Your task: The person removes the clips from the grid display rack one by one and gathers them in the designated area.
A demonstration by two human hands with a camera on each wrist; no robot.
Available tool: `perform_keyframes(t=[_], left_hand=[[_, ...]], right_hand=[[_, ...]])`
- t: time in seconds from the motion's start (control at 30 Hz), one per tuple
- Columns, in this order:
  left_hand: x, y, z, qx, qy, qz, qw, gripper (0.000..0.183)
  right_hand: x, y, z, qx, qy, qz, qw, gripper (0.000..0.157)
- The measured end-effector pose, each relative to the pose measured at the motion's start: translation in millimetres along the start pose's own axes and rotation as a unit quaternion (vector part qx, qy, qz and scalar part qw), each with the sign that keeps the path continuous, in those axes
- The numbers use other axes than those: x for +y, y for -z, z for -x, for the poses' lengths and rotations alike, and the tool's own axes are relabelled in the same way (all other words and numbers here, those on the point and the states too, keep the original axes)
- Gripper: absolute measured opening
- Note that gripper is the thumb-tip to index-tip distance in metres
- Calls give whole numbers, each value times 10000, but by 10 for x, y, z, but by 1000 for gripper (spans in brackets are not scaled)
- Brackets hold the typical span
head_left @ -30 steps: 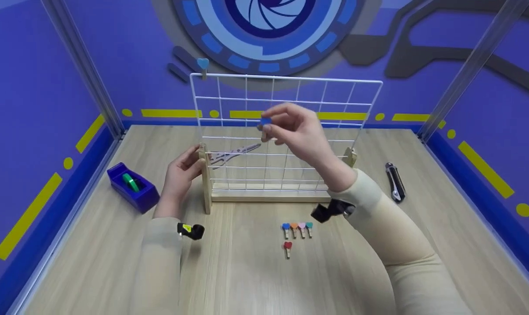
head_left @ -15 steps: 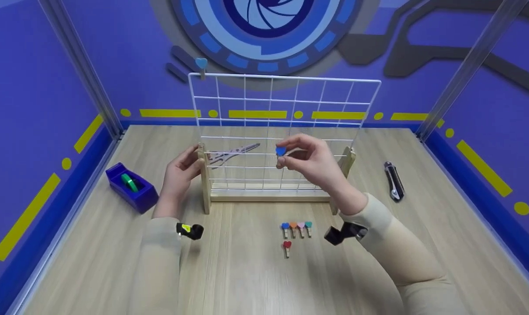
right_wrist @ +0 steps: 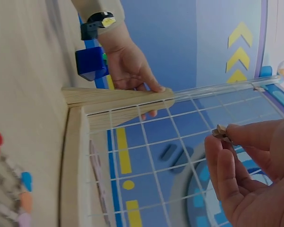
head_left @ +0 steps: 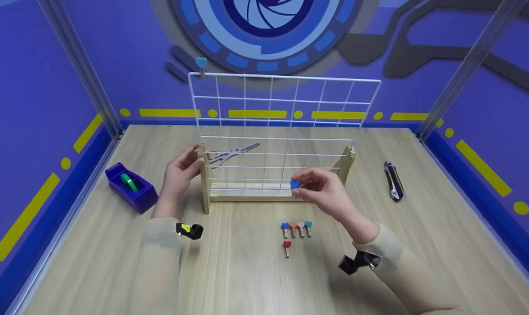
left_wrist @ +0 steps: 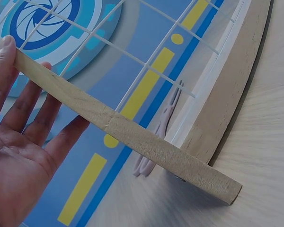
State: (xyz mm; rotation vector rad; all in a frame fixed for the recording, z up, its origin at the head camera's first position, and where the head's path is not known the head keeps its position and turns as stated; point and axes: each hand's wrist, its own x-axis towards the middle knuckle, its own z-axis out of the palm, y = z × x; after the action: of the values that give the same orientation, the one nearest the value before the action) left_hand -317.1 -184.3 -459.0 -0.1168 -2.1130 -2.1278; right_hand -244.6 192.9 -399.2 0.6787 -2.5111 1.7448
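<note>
My left hand (head_left: 180, 177) grips the upper end of the left wooden post (head_left: 206, 188) of a white wire grid rack, thumb on one side and fingers behind it in the left wrist view. My right hand (head_left: 328, 193) pinches a small clothespin with a blue heart (head_left: 294, 184) between thumb and fingers, in front of the rack's lower right part. In the right wrist view the wooden end of this clothespin (right_wrist: 221, 132) shows at the fingertips. Another clothespin with a light blue heart (head_left: 201, 63) stands clipped on the grid's top left corner.
Several heart clothespins lie on the table: a row with blue (head_left: 285, 226), orange (head_left: 293, 225), pink (head_left: 301, 225) and teal (head_left: 308, 225), and a red one (head_left: 287, 245) below. Scissors (head_left: 236, 152) lie behind the grid, a tape dispenser (head_left: 135, 192) left, a utility knife (head_left: 394, 181) right.
My right hand has come down and to the right from the grid's middle, still pinching the blue heart clothespin. My left hand has stayed on the post.
</note>
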Motion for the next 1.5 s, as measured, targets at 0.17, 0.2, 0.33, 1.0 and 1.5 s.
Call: perform_keyframes(t=[0.17,0.2,0.33,1.0,1.5], left_hand=[[-1,15,4,-63,-14,-14,10000,59],[1,17,6,-75,-15,-24,10000,59],[6,25,5,-93,-5,-5,10000,59],[33,5,-22,13,68,23,10000,58],[10,9,15,-54,-5,67,10000,58]], right_hand=[[165,-15,155,-166,-182,-56,9997,24],[198,-21,183,-205,-198,-37,9996,23],[340,-51,290,-326,-365,-1,9988,21],[858,-357,712,-724,-1757,134,9817,17],[887,-448,747,-763,-2190,574,9710,15]])
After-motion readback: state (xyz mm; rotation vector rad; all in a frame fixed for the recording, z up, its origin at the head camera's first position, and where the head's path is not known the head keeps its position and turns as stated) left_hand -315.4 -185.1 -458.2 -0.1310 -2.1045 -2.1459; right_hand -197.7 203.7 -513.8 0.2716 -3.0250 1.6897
